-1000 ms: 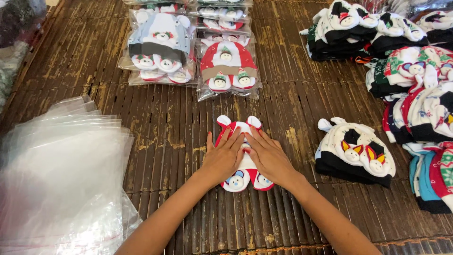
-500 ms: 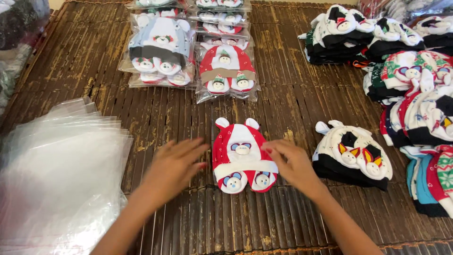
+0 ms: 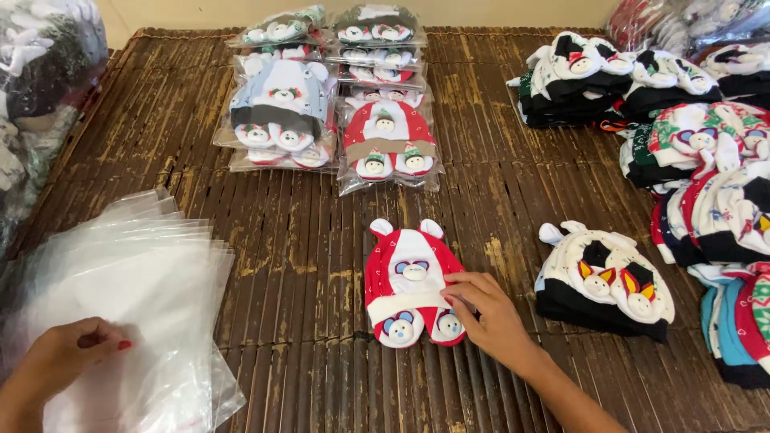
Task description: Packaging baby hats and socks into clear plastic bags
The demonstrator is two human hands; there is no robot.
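A red and white baby hat set (image 3: 411,282) with white ears and two small booties lies flat on the brown slatted mat (image 3: 313,240). My right hand (image 3: 488,315) rests on the set's right edge, fingertips touching it. My left hand (image 3: 60,358) is at the lower left, fingers curled on the stack of clear plastic bags (image 3: 132,305), pinching the top sheet.
Two stacks of bagged hat sets (image 3: 277,112) (image 3: 387,132) lie at the back centre. A white and black hat pile (image 3: 605,281) sits to the right of my hand. More loose hats (image 3: 706,160) crowd the right edge. A full plastic sack (image 3: 40,88) stands at the far left.
My left hand left the red hat set and moved far left onto the plastic bags. My right hand stayed at the set's right edge.
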